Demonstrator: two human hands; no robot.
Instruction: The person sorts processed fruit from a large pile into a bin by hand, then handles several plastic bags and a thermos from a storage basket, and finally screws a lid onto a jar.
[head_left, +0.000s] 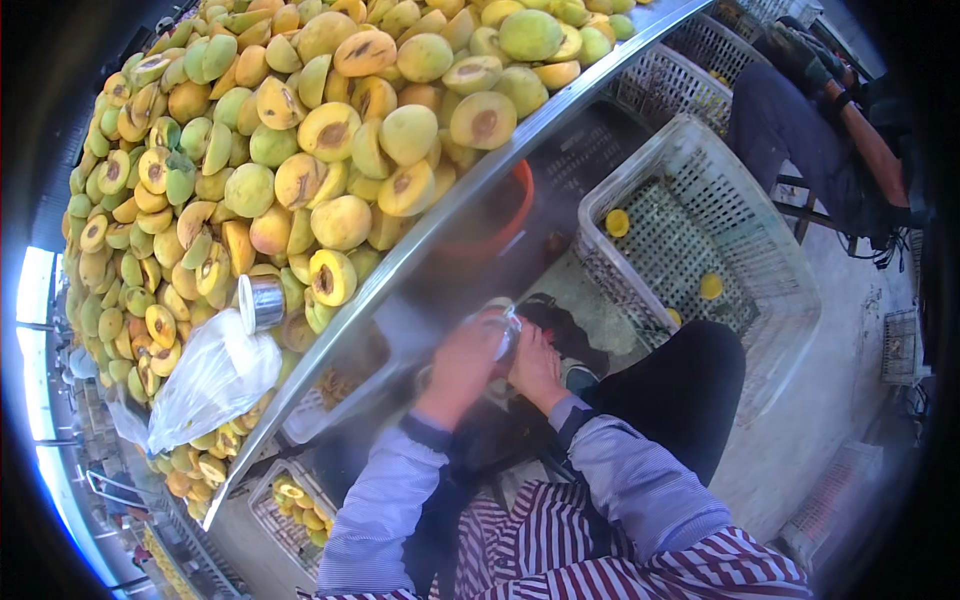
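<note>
Both my hands meet low in front of my lap, beside the edge of a metal table (420, 238) heaped with halved yellow-green peaches (330, 131). My left hand (463, 364) is blurred and lies against a small shiny object (508, 334), whose kind I cannot make out. From the other side my right hand (535, 361) has its fingers curled around that same object. On the heap, near the table's edge, lie a silvery metal can or roll (261, 303) and a clear plastic bag (214, 375).
A pale plastic crate (697, 142) with several yellow pieces stands right of my knee. An orange-rimmed bucket (525, 196) is under the table edge. Another crate (262, 510) holds fruit at lower left. A seated person (795, 142) is at upper right.
</note>
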